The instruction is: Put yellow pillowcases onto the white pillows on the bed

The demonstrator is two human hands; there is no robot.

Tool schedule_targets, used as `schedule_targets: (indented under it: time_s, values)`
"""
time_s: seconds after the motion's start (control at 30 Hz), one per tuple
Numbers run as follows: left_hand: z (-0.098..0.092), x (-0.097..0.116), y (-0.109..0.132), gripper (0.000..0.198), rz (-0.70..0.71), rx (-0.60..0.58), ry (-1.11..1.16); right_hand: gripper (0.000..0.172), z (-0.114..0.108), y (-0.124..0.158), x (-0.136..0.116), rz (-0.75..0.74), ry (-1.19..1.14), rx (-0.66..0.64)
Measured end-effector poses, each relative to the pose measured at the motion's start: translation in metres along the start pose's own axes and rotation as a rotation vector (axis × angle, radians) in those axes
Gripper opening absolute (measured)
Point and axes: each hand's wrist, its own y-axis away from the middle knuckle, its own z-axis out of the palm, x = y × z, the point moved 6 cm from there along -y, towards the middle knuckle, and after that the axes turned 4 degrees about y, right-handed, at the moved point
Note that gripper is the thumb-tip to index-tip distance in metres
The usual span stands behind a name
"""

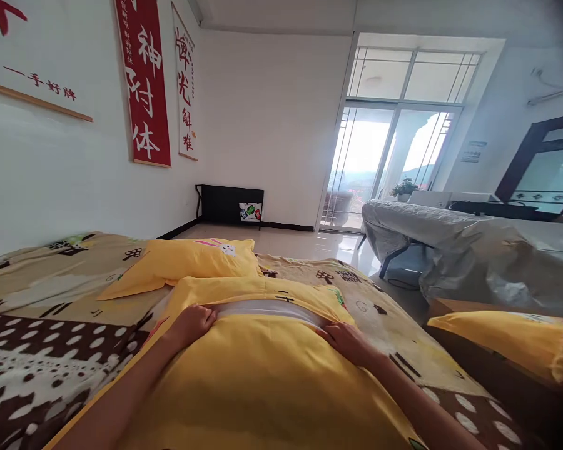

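Note:
A yellow pillowcase [263, 381] lies across the bed, its far end open. Inside the opening shows a white pillow [267, 307]. My left hand [196, 324] is closed on the left edge of the opening, fingers curled over the fabric. At the right edge of the opening, my right hand [346, 340] is closed on the yellow fabric too. Beyond them lies another yellow pillow [192, 265] with a rabbit print, touching neither hand.
A patterned blanket [394, 337] covers the bed. At the right, another yellow pillow [502, 334] rests on a brown surface, with part of a person at the frame edge. Behind stands a table under plastic sheeting [473, 231]. A black folded frame [225, 205] leans by the wall.

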Motion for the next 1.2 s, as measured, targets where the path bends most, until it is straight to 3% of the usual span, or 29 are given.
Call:
schedule_targets:
  time_s: [0.23,0.3,0.4,0.53,0.63,0.73,0.83,1.0,1.2]
  values:
    - [-0.052,-0.002,-0.009,0.040,0.052,-0.004,0.242,0.058,-0.054,-0.015,0.004,0.021,0.037,0.052]
    - [-0.062,-0.006,-0.015,0.039,0.054,0.032,0.323,0.054,-0.069,-0.024,-0.012,0.012,0.120,0.139]
    - [-0.070,-0.024,-0.023,0.035,0.006,0.163,0.434,0.041,-0.082,-0.044,-0.059,-0.114,0.156,0.223]
    - [-0.054,-0.063,-0.025,0.042,-0.122,0.317,0.546,0.031,-0.077,-0.076,-0.136,-0.354,0.044,0.177]
    - [-0.031,-0.086,-0.022,0.038,-0.194,0.328,0.618,0.032,-0.070,-0.103,-0.184,-0.456,-0.024,0.091]
    - [-0.019,-0.090,-0.018,0.032,-0.195,0.275,0.662,0.025,-0.064,-0.129,-0.224,-0.490,-0.102,0.038]
    - [-0.019,-0.086,-0.014,0.028,-0.172,0.237,0.652,0.021,-0.056,-0.148,-0.259,-0.529,-0.140,0.040]
    - [-0.026,-0.086,-0.008,0.022,-0.160,0.207,0.566,0.023,-0.028,-0.168,-0.286,-0.422,0.018,-0.114]
    - [-0.027,-0.091,-0.003,0.023,-0.152,0.119,0.532,0.027,-0.021,-0.180,-0.291,-0.291,-0.035,-0.101]
